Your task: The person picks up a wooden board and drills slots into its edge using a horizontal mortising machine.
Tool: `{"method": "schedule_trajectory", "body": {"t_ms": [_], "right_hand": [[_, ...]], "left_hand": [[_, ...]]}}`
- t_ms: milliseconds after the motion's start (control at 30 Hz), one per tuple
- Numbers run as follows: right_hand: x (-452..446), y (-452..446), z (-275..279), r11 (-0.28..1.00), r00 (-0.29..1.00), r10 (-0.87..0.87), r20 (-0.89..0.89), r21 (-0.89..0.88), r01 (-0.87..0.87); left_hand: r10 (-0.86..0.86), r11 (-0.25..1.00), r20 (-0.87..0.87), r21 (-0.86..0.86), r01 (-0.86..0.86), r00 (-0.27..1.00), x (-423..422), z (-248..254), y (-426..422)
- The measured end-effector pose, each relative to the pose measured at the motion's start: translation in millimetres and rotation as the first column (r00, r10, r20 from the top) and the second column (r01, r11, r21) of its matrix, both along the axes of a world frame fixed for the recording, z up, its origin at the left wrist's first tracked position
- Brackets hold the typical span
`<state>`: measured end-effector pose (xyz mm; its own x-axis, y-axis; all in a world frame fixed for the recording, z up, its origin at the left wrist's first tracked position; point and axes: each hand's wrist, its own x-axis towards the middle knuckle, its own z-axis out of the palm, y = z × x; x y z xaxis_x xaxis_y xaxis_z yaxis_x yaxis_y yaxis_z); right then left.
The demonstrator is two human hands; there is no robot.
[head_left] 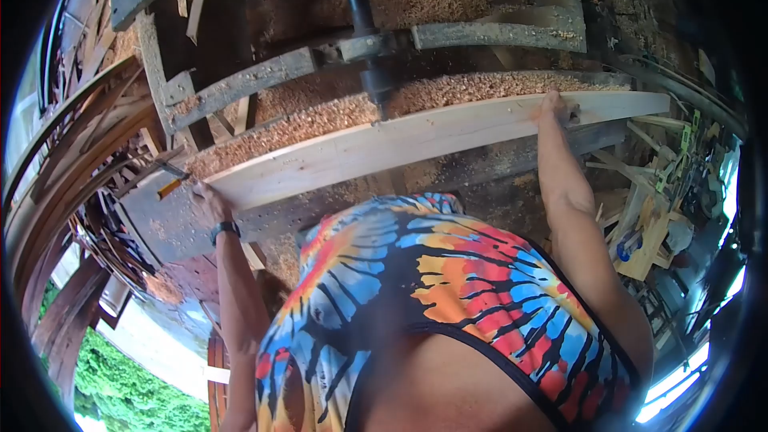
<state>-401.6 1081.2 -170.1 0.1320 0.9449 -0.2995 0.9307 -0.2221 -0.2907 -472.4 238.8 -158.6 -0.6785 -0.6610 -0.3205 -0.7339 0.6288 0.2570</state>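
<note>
A long, pale wooden board lies across the bench in front of me, on edge or tilted; its exact tilt is hard to judge. At its left end my left hand, with a dark band on the wrist, is closed around the wood. My right hand grips the board nearer its right end, fingers over the far edge. Just beyond the board's far edge, the lower end of a dark upright shaft comes down close to the wood. Whether it touches the board I cannot tell.
Wood shavings are heaped along the board's far side. Behind them stands a worn wooden frame. Curved wooden strips are stacked at the left, by a small yellow-handled item. Offcuts lie at the right.
</note>
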Motion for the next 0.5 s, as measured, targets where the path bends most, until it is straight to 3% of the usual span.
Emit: {"method": "schedule_trajectory", "body": {"t_ms": [67, 167, 233, 400, 500], "right_hand": [[-1.5, -4.4, 7.6, 0.999, 0.999, -0.025, -0.026, -0.041, 0.024], [-7.1, -4.3, 15.1, 0.986, 0.994, -0.089, -0.060, -0.146, 0.079], [-11.1, -1.7, 21.5, 0.973, 0.989, -0.132, -0.070, -0.201, 0.116], [-18.0, -7.1, 23.7, 0.965, 0.985, -0.164, -0.057, -0.215, 0.149], [-18.1, -15.5, 20.4, 0.978, 0.990, -0.137, -0.036, -0.166, 0.130]], "left_hand": [[0.256, 0.966, -0.016, -0.031, -0.257, 0.966, 6.3, 10.2, 43.6], [0.406, 0.889, -0.073, -0.198, -0.413, 0.911, -7.1, 7.8, 68.5], [0.484, 0.853, -0.134, -0.147, -0.500, 0.865, -17.5, 32.9, 107.7], [0.270, 0.912, -0.338, -0.211, -0.352, 0.902, -1.7, -1.5, 71.3], [0.281, 0.890, -0.314, -0.268, -0.369, 0.907, 2.1, -6.6, 63.7]]}}
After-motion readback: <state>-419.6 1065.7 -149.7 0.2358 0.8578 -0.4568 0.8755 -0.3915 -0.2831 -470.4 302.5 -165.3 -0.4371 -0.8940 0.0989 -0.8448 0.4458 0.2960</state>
